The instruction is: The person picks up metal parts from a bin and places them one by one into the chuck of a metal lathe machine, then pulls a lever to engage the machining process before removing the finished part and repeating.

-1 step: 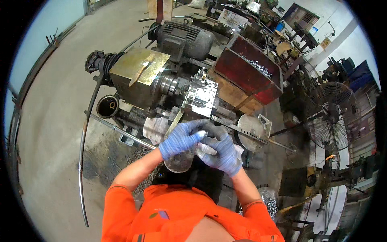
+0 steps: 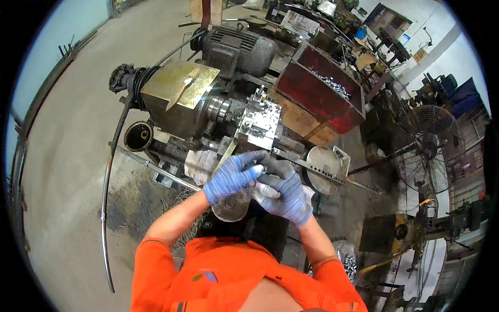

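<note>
My left hand, in a blue knitted glove, is closed with its fingers bent towards my other hand. Gloved alike with darkened fingertips, my right hand is closed too, and the fingers of both meet. Something small seems to be pinched between them, mostly covered by the gloves, so its kind does not show. Just beyond my hands is a lathe-like machine with a shiny metal tool block and a round chuck. A brush lies on the machine's brass-coloured cover.
A red bin of small metal parts stands behind the machine at the right. A perforated bar juts out right of my hands. By my right elbow is a basket of metal pieces. A long rod hangs at the left.
The fingers have shifted slightly against each other, with the left thumb a little higher. Both arms and the machine are otherwise as before.
</note>
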Action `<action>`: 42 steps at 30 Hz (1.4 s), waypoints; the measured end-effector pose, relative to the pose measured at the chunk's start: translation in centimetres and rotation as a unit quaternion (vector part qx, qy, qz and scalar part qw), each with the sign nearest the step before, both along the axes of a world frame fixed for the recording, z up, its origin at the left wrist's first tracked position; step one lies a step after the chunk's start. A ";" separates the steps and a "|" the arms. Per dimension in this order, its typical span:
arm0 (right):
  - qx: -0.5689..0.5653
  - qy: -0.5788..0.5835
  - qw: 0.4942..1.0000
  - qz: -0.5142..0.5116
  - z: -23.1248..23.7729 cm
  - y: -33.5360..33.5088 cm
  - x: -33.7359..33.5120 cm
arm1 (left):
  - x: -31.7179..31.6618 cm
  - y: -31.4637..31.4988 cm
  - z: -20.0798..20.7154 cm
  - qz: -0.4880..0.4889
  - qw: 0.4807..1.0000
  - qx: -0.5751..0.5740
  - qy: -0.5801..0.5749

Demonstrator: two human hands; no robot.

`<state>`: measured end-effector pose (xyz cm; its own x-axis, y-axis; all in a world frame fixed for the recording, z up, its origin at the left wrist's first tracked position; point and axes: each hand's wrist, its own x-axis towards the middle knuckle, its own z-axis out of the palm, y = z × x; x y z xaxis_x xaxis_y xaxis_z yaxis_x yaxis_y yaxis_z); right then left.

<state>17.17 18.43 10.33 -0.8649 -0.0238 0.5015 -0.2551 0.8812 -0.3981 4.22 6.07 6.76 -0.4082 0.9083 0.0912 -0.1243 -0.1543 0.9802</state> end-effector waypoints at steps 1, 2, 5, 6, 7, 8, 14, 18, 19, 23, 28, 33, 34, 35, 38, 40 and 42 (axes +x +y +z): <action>-0.006 0.019 1.000 0.004 0.3 -0.2 -0.3 | -0.1 -0.2 0.3 0.008 0.998 0.013 -0.060; -0.006 -0.003 1.000 0.000 1.0 -0.4 -0.5 | -0.4 -0.4 0.3 0.009 0.996 0.029 -0.086; -0.034 -0.039 0.999 -0.001 0.3 -0.7 -1.2 | -0.8 -0.6 0.2 0.021 0.993 0.049 -0.108; -0.067 -0.058 0.996 -0.005 0.3 -0.9 -1.4 | -0.9 -0.7 0.1 0.020 0.992 0.053 -0.117; -0.069 -0.052 0.996 -0.002 -0.1 -0.9 -1.5 | -0.9 -0.8 0.1 0.019 0.990 0.058 -0.125; -0.071 -0.045 0.996 0.001 -0.7 -0.6 -1.6 | -1.0 -0.8 0.0 0.018 0.989 0.068 -0.129; -0.075 -0.062 0.995 -0.015 -0.3 -1.0 -2.6 | -1.5 -0.7 -0.7 0.036 0.986 0.092 -0.132; -0.083 -0.087 0.993 0.004 1.2 -1.0 -3.9 | -3.9 -2.4 -0.1 0.055 0.998 0.018 0.031; -0.057 -0.079 0.995 0.004 1.6 -0.9 -4.5 | -4.9 -3.7 0.5 0.058 0.993 -0.019 0.104; 0.041 -0.073 0.995 -0.053 2.7 0.0 -8.9 | -8.9 -11.7 4.2 0.196 0.954 -0.116 0.196; 0.203 -0.267 0.937 -0.094 1.9 1.5 -16.2 | -12.2 -24.4 2.4 0.385 0.571 -0.371 0.623; 0.241 -0.295 0.919 -0.104 -1.0 2.4 -19.2 | -10.9 -32.2 -2.5 0.350 0.617 -0.536 0.458; 0.229 -0.297 0.921 -0.104 -1.1 2.5 -19.5 | -10.7 -32.0 -3.2 0.355 0.619 -0.545 0.440; 0.217 -0.301 0.923 -0.103 -1.3 2.7 -19.7 | -10.3 -31.6 -3.7 0.360 0.620 -0.555 0.421; 0.203 -0.271 0.937 -0.088 -1.2 2.5 -19.5 | -10.5 -31.0 -4.9 0.381 0.615 -0.559 0.404; 0.204 -0.286 0.932 -0.090 -1.6 2.8 -19.9 | -10.9 -30.6 -5.2 0.389 0.617 -0.550 0.407; 0.185 -0.295 0.934 -0.076 -0.8 2.1 -19.8 | -11.0 -31.0 -5.0 0.390 0.621 -0.547 0.405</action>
<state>-2.64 20.49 9.54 -0.9957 0.0444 -0.0812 0.0517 0.9946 -0.0905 -6.74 -24.95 1.76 -0.9851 0.1628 0.0562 0.1717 0.9544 0.2441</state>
